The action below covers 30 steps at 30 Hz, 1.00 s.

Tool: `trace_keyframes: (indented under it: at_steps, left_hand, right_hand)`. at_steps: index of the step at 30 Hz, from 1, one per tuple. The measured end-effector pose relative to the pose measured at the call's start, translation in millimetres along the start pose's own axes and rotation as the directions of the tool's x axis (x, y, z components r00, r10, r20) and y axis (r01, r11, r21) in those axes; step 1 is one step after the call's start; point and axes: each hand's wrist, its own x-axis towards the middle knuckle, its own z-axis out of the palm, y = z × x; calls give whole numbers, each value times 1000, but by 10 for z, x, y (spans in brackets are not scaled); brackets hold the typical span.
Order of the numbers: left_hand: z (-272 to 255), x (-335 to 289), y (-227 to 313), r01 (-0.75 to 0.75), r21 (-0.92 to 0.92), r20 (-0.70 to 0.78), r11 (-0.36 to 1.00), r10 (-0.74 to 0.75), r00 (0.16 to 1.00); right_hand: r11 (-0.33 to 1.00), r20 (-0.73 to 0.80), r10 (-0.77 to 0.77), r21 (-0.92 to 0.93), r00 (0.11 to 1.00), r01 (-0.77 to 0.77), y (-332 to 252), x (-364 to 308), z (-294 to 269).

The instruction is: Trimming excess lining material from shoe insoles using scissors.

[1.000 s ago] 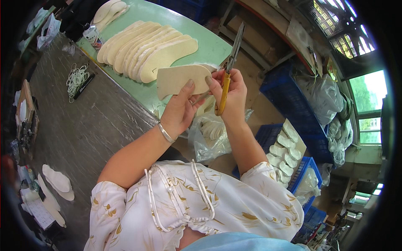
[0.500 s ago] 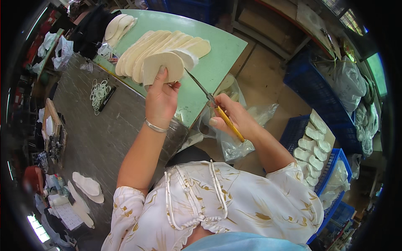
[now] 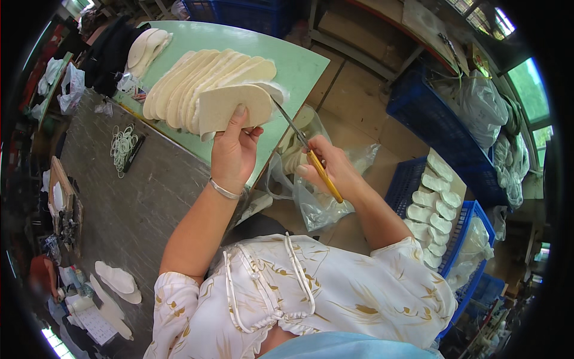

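My left hand pinches a beige insole, thumb on top and fingers curled underneath. White fluff shows behind the insole's right end. Closed round the yellow handles of a pair of scissors is my right hand. The blades point up and left to the insole's rounded right edge; whether they touch it I cannot tell. Just beyond, a fanned row of fleecy insoles lies on the green tabletop, partly hidden by the held one.
A smaller insole pile sits at the far left. On the dark table lie white elastic loops and loose insoles. At right, pale insoles lie by a blue crate. A clear plastic bag hangs below my right hand.
The held insole has turned, its rounded end now facing further right. The whole view has shifted a little, so the table appears further left. Both hands keep their hold.
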Motion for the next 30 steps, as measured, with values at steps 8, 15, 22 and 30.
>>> trace_keyframes:
  at_steps: [8,15,22,30]
  left_hand:
    - [79,-63,-213,26,30,80,999,-29,996]
    - [81,-133,-348,65,75,87,995,-71,994]
    - [149,-167,-325,66,108,77,992,-75,994]
    - [176,-144,-323,63,118,87,991,-74,993]
  right_hand:
    - [999,-32,-8,53,999,10,147,-22,-73]
    - [998,-57,-42,35,997,44,149,-35,-120]
    - [999,-6,-5,-44,1000,5,97,-21,-173]
    - [996,-56,-46,-78,997,41,121,-22,-209]
